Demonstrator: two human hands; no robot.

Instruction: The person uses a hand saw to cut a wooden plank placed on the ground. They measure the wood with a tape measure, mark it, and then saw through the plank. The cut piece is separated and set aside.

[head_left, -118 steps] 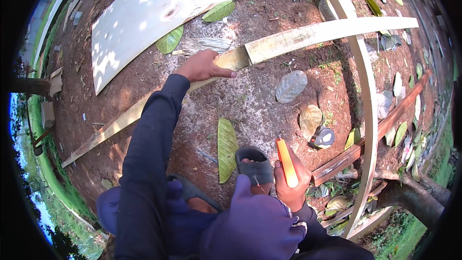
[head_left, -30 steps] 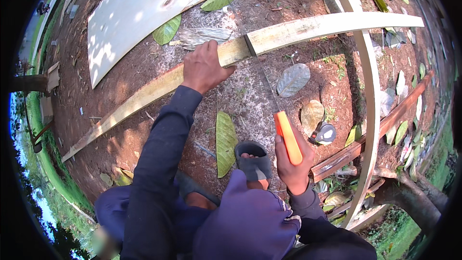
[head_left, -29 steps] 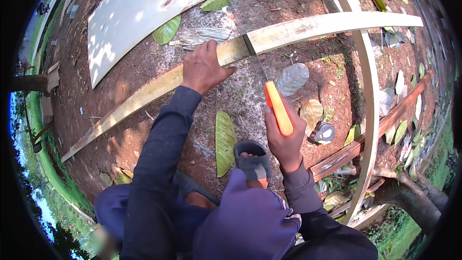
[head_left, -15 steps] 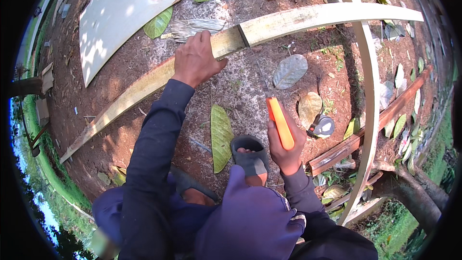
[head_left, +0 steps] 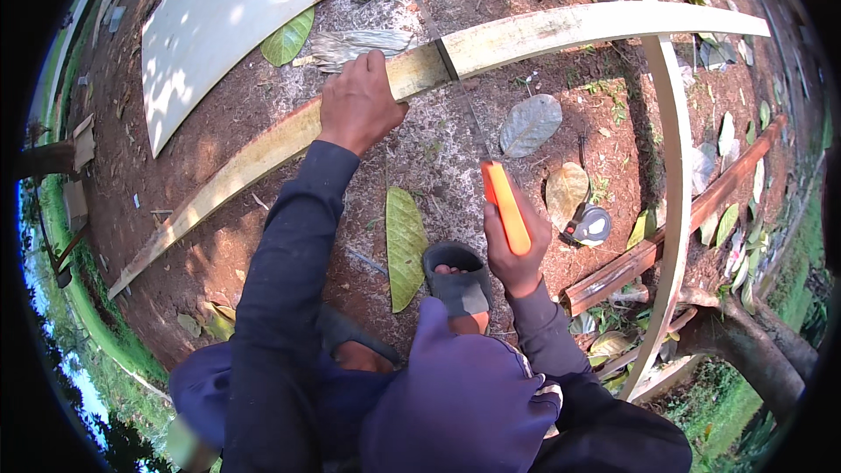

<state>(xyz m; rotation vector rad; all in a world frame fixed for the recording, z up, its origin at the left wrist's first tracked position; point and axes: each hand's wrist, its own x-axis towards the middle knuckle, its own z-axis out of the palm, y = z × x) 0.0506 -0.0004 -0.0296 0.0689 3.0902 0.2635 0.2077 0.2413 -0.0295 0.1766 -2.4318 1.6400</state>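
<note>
A long pale wooden board [head_left: 534, 39] runs across in front of me, from the lower left to the upper right. My left hand [head_left: 361, 103] grips it left of the middle, fingers over the far edge. My right hand [head_left: 519, 236] is closed round the orange handle of a handsaw [head_left: 506, 210]. The narrow blade crosses the board just right of my left hand, and its far end extends past the board toward a white sheet. Whether the blade has cut into the wood I cannot tell.
A second pale beam [head_left: 673, 149] crosses the board's right part. A tape measure [head_left: 589, 225] lies on the soil beside a dry leaf. Further right are a reddish-brown timber [head_left: 631, 271] and a thick branch [head_left: 745, 342]. A white sheet [head_left: 236, 26] lies far left; my sandals [head_left: 457, 280] are below.
My right hand has pushed the saw forward, away from me, so more blade reaches beyond the board. My left hand stays on the board.
</note>
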